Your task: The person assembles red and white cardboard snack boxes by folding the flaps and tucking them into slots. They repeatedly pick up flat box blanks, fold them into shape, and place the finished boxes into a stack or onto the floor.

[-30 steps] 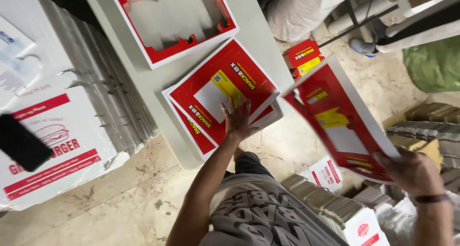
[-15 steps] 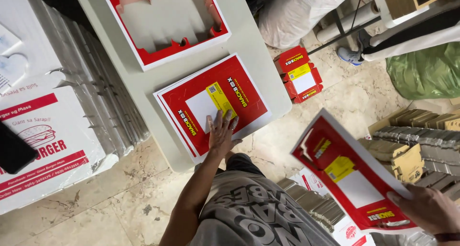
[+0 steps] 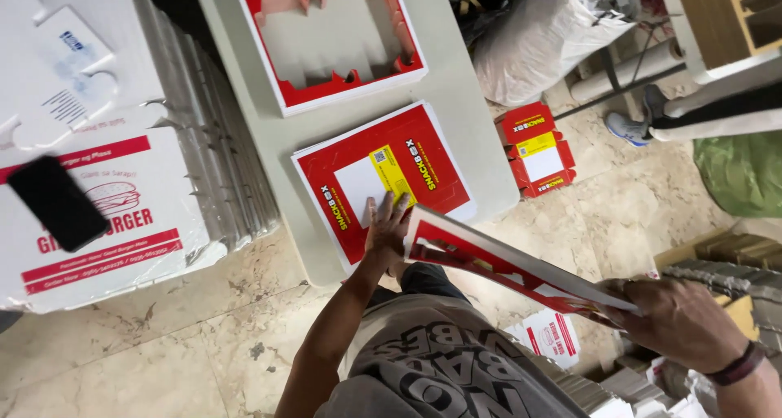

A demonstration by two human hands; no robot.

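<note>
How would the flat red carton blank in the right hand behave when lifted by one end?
Probably fairly stiff: the red carton blank spans straight from the right hand without drooping. Likely light, since one hand holds it by an end. Its glossy-looking face may slide easily on the stack.

Flat red-and-white carton blank (image 3: 521,270), held edge-on and nearly level at its right end by right hand (image 3: 680,320), left end reaching over the table's near edge. Second flat blank (image 3: 383,182), red with white panel and yellow patch, lying face up on the table, pressed at its near edge by left hand (image 3: 387,226).
</note>
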